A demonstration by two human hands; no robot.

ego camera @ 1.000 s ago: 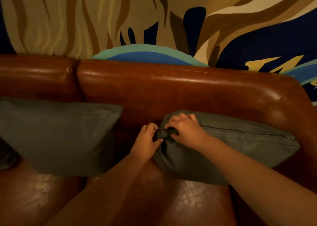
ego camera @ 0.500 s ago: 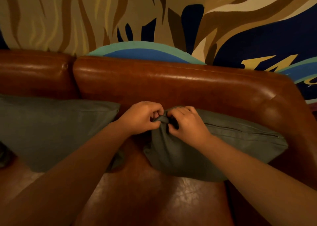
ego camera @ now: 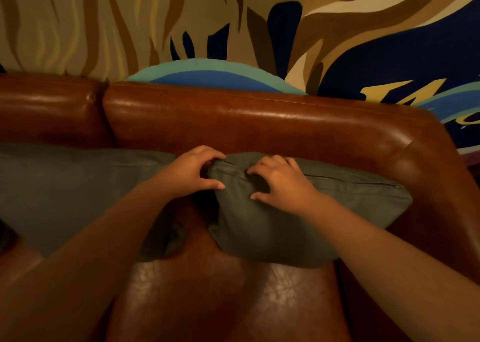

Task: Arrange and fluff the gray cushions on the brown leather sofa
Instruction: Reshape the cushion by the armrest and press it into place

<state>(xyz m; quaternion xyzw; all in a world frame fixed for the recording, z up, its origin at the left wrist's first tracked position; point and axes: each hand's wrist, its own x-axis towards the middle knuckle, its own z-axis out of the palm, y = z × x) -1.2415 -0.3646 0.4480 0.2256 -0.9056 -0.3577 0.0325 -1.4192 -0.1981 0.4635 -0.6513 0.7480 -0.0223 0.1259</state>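
Both hands have shifted along the right cushion (ego camera: 298,227) since half a second ago: then they were bunched together, pinching its upper left corner; now my left hand (ego camera: 191,174) cups that corner from the outside, fingers over the top edge and thumb underneath, while my right hand (ego camera: 281,185) has moved a little right and lies on the cushion's top, fingers curled and digging into the fabric beside the zipper seam. I read that as the corner having been pulled out square and the work turning to plumping the filling.

That cushion leans against the backrest at the right end of the brown leather sofa (ego camera: 259,123), close to the right armrest, its lower edge resting on the seat. Its upper left corner sits right between my two hands, so the grip is on the very part being shaped; the rest of the cushion stretches away rightward from my right hand, untouched.

A second gray cushion, the left cushion (ego camera: 65,191), stands against the backrest further along, toward the sofa's left. My left forearm crosses in front of its right edge, and the two cushions lie near each other but apart. It looks settled already, in my judgement.
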